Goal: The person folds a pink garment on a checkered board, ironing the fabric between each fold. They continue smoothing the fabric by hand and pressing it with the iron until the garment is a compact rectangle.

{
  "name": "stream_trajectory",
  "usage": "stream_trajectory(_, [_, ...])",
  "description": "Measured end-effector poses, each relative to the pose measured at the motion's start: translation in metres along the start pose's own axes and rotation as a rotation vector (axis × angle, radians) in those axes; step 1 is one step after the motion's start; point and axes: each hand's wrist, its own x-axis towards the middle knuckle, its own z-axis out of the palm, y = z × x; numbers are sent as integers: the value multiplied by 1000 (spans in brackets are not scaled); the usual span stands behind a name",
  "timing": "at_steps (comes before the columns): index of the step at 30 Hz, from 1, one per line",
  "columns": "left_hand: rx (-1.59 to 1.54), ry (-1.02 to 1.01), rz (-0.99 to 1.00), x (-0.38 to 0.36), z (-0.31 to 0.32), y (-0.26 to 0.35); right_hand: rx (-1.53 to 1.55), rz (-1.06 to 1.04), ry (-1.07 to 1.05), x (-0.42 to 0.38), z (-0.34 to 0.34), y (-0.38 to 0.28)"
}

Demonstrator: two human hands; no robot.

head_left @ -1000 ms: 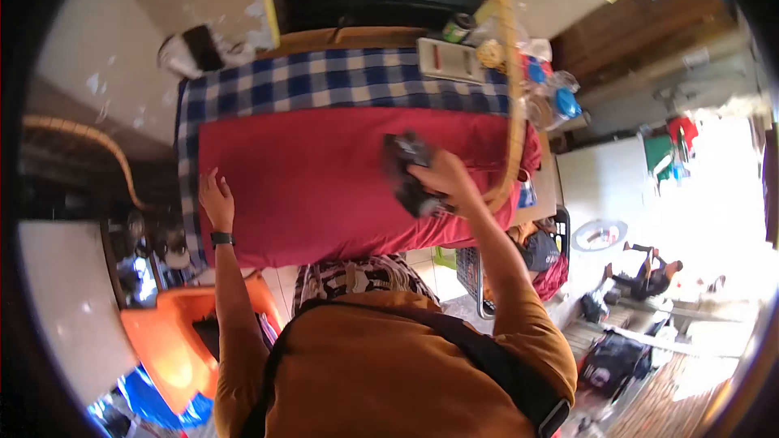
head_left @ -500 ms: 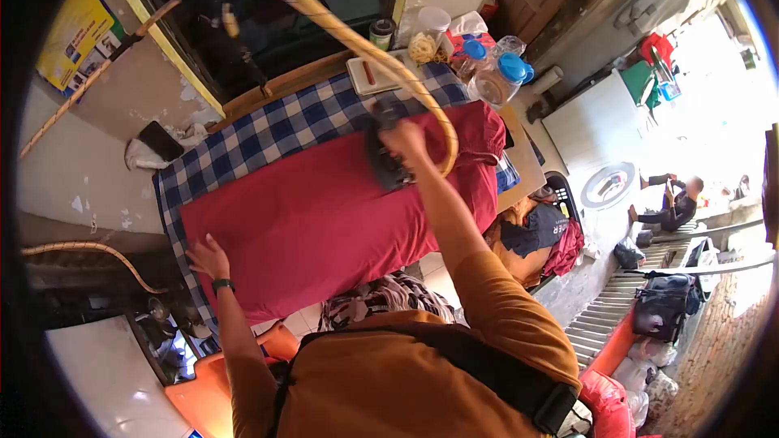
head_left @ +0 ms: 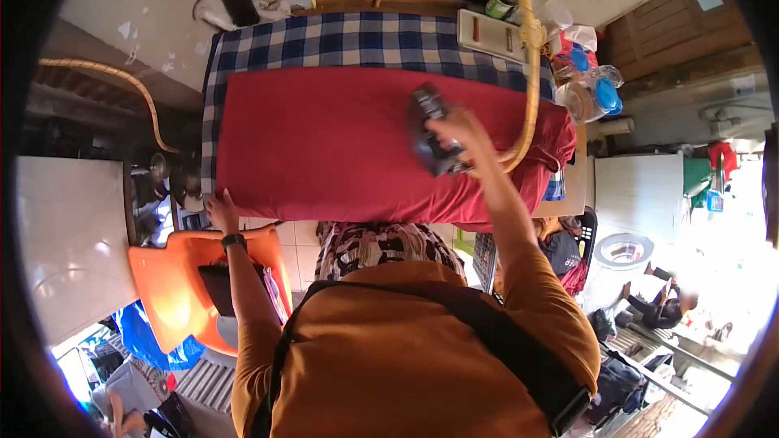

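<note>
A dark red cloth (head_left: 324, 142) lies spread over a blue and white checked cover (head_left: 341, 32) on a table. My right hand (head_left: 458, 134) is wrapped round the handle of a black iron (head_left: 432, 126), which rests on the right half of the red cloth and looks slightly blurred. A tan hose (head_left: 531, 73) with spiral marks runs down to the iron from above. At the cloth's front left corner is my left hand (head_left: 221, 212), its fingers apart at the edge, with a dark band on the wrist.
An orange chair (head_left: 162, 284) stands at the front left. A tray (head_left: 489, 35), a can (head_left: 501, 4) and blue-lidded jars (head_left: 606, 95) sit at the back right. A dark phone (head_left: 238, 4) lies at the back left. Another person (head_left: 661, 308) sits far right.
The view has turned, so the table now lies level. My left hand has moved to the cloth's front left corner. The iron in my right hand remains on the cloth's right half.
</note>
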Motion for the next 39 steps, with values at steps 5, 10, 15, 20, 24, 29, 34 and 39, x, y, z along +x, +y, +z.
stream_trajectory(5, [-2, -344, -81, 31, 1, -2, -536, -414, -277, -52, 160, -80])
stream_trajectory(10, [-82, -234, -279, 37, 34, -13, -590, -484, -359, -64, 189, -81])
stream_trajectory(15, [-158, 45, -519, 9, 32, -53, -397, -120, -87, -78, 78, -13])
stream_trajectory(20, [-168, -49, -1026, -70, 41, -136, -155, 149, 252, -88, -54, 136])
stream_trajectory(24, [-1230, -375, -1239, -165, 36, -161, -304, 125, 267, -89, -77, 196])
stream_trajectory(29, [383, -852, -54, -210, -15, -150, -150, 119, -195, -107, -64, 73])
stream_trajectory(34, [-1098, -107, -1434, -155, -2, -134, -4, -208, -296, -48, -29, -8])
stream_trajectory(39, [-951, 47, -873, -96, 43, -132, -619, -646, 202, 68, 52, -67])
